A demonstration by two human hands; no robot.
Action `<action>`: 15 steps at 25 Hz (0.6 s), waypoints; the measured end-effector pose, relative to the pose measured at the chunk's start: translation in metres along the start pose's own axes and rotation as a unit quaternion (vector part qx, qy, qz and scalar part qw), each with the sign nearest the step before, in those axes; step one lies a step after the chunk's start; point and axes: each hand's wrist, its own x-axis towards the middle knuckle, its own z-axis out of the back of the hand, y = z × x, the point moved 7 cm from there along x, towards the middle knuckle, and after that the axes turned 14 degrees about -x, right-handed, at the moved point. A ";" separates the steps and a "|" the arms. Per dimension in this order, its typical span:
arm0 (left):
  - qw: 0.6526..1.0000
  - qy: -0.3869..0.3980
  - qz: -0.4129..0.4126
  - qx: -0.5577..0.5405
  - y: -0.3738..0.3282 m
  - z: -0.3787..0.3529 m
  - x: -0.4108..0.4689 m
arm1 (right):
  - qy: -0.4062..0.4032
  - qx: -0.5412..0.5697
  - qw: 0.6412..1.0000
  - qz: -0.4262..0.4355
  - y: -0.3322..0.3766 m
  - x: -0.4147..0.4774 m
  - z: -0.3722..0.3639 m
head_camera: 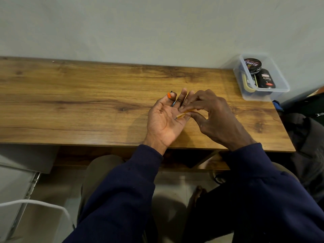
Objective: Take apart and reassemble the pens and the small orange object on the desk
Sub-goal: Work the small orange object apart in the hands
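My left hand (164,118) lies palm up over the wooden desk (70,106), fingers fairly straight. A small orange piece (169,95) with a dark tip sits between its thumb and index fingertip. A thin bluish pen part (174,103) shows between its fingers. My right hand (215,116) is just to the right, knuckles up, and pinches a thin orange-yellow pen barrel (184,114) between thumb and fingers. The barrel's pointed end rests on my left palm.
A clear plastic box (280,85) with dark round tins stands at the desk's back right corner against the wall. A dark bag (305,123) sits off the desk's right edge. A white chair frame (35,204) is at lower left.
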 end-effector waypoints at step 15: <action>1.000 0.003 -0.006 0.009 -0.002 -0.002 -0.001 | 0.002 -0.037 0.999 0.017 0.009 0.004 0.002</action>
